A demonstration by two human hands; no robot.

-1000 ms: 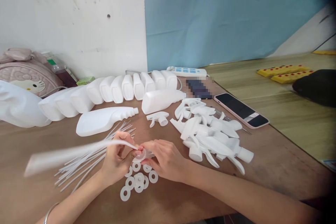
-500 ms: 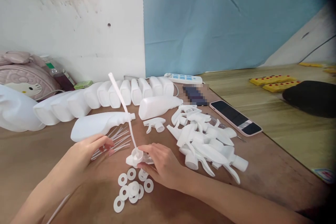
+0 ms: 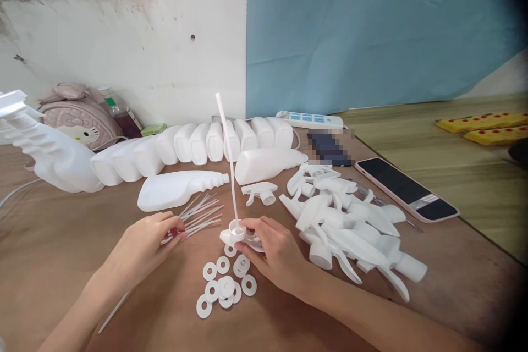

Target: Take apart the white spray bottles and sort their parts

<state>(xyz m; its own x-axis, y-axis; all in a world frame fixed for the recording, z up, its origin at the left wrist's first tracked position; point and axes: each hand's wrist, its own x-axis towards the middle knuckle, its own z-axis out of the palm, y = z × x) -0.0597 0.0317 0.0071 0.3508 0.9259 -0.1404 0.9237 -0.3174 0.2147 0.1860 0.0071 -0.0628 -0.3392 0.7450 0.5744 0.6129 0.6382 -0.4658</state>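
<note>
My right hand [image 3: 274, 253] is closed around a white trigger sprayer head [image 3: 228, 238], its round collar facing up. A long thin white dip tube [image 3: 226, 140] stands nearly upright out of that collar, leaning a little left. My left hand [image 3: 154, 245] hovers at the near ends of a fan of loose dip tubes [image 3: 204, 214], its fingers curled with a gap to the thumb and no tube visibly gripped. Below the sprayer head lie several white ring washers [image 3: 209, 271], some overlapping. A single trigger sprayer [image 3: 260, 192] lies behind my right hand.
A pile of trigger sprayers [image 3: 350, 220] lies to the right, with a pink-edged phone [image 3: 406, 190] beyond it. White bottles [image 3: 177, 190] lie behind the tubes, and more bottles [image 3: 198, 143] line the wall. A power strip [image 3: 309, 119] and pink bag [image 3: 78, 115] are at the back.
The view has swung left, so everything sits farther right in the picture. My right hand keeps hold of the sprayer head; the dip tube stands more upright. My left fingers have drawn nearer the thumb.
</note>
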